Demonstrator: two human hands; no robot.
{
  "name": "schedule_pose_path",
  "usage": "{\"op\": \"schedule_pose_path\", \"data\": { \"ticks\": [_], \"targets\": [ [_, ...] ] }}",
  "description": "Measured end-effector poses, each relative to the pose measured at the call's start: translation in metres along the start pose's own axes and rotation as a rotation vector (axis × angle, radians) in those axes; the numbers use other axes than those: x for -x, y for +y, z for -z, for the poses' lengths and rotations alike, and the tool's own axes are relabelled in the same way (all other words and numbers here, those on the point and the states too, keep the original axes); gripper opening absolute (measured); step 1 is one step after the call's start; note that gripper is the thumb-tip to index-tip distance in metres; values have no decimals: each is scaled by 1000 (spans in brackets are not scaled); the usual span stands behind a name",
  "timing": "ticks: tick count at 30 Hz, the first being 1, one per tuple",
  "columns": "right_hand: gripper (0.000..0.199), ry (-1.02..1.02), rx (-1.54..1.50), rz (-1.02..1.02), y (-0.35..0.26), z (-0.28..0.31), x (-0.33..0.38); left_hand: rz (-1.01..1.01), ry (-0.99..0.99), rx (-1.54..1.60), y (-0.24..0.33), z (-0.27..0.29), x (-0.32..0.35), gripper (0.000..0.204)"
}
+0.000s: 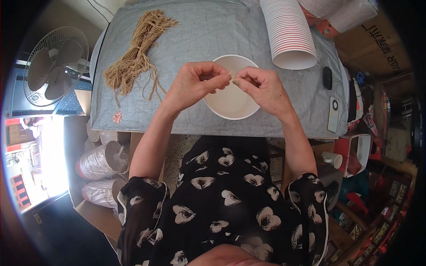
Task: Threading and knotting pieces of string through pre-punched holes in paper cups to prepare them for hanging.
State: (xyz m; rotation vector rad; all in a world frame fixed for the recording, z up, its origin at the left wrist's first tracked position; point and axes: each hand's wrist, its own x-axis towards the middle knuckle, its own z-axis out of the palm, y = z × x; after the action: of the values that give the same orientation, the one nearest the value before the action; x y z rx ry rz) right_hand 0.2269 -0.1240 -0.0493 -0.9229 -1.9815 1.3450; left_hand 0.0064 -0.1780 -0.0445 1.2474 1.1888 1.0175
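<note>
Above a round white paper tub (231,118) on the table, my two hands meet with their fingertips nearly touching. My left hand (195,83) pinches thumb against forefinger, and my right hand (266,91) does likewise. A tiny pale bit shows between the fingertips, too small to name. The tub stands open end up, its far side partly covered by my hands. To the left lies a bundle of tan strings (138,55), with several loose strands trailing toward my left wrist.
A tall stack of white paper tubs (290,35) lies at the far right of the grey-covered table (199,126). A phone (333,114) and a small black object (327,78) rest near the right edge. A fan (57,66) stands left; a white mug (331,158) sits below right.
</note>
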Motion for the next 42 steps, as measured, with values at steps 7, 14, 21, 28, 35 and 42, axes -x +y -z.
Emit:
{"op": "schedule_pose_path", "data": {
  "ticks": [7,14,21,28,35,42],
  "targets": [
    [13,318,-183,36,9,20,9,-102,-47,-449,0,15,11,13],
    [14,523,-259,129,11,49,6,-322,-143,-549,-16,16,24,11],
    [14,457,-390,133,0,54,-27,-359,-223,-356,-20,6,36,16],
    [23,391,-397,-15,7,63,-34,-120,-72,-108,2,13,-4,19],
    [24,520,-93,23,41,66,24,-106,311,528,16,108,-170,28],
    [16,487,-199,-267,134,45,76,-153,648,1083,-80,158,-296,21]
  ]
}}
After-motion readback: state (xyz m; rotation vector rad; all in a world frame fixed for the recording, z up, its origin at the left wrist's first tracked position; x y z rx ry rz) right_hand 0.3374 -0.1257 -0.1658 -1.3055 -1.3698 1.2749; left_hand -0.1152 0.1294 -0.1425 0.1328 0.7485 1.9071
